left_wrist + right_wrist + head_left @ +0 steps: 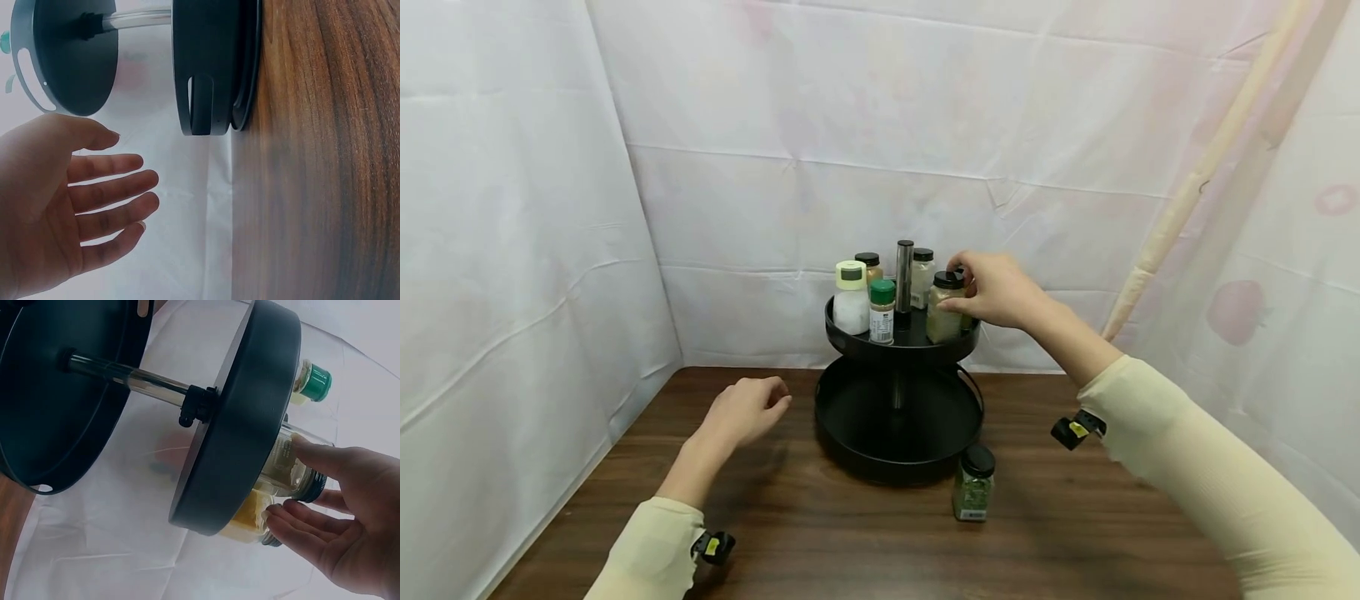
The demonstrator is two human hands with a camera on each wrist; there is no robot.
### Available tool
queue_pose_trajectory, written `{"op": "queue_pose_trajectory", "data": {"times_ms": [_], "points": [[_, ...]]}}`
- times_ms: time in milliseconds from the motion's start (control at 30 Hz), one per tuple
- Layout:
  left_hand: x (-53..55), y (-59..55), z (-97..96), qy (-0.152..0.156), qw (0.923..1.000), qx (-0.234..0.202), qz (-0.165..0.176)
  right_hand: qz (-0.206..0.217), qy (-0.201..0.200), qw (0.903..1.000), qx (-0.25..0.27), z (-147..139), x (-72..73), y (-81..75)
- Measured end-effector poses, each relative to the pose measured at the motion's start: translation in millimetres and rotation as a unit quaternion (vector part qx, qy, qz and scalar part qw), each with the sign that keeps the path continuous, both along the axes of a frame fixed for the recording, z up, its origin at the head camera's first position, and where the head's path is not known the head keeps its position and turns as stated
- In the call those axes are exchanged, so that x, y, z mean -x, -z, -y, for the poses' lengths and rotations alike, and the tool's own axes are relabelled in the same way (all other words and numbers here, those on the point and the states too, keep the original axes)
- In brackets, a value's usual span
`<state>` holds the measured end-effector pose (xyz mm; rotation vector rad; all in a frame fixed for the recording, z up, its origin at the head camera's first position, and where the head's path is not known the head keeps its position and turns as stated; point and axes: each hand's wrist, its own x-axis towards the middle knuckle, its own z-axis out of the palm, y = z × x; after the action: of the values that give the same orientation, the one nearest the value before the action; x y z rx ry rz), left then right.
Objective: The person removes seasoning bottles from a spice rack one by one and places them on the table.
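Note:
A black two-tier rack stands on the table, its upper tray holding several seasoning containers. At the right side of that tray my right hand grips a glass spice jar with a black lid and pale contents. In the right wrist view the thumb lies on one side of this jar and the fingers on the other. Another jar with yellowish contents is close to those fingertips. My left hand hovers left of the lower tray, fingers loosely bent and holding nothing.
A black-lidded jar of green herbs stands on the wooden table, by the lower tray's front right. On the upper tray are a green-capped bottle and a white shaker, around a metal post. White cloth hangs behind.

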<state>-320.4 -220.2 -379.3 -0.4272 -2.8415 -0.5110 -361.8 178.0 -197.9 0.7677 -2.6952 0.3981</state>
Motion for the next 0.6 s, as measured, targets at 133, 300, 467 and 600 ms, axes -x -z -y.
{"op": "queue_pose_trajectory", "data": {"times_ms": [133,300,467,600], "points": [[0.4,-0.4,1.5,0.0,1.0,-0.002,-0.004,-0.001,0.006,1.0,0.008,5.1,-0.7,-0.3],[-0.1,-1.6,4.1,0.001,1.0,0.001,-0.003,-0.007,0.006,0.9999,0.006,9.2,-1.1,-1.7],[-0.5,-5.1,6.1,-0.001,1.0,0.001,-0.007,-0.005,0.018,0.9998,0.007,14.2,0.3,-1.4],[-1.4,-6.0,7.0,-0.002,1.0,0.003,-0.005,0.0,0.029,0.9995,-0.008,19.4,3.2,3.1]]}}
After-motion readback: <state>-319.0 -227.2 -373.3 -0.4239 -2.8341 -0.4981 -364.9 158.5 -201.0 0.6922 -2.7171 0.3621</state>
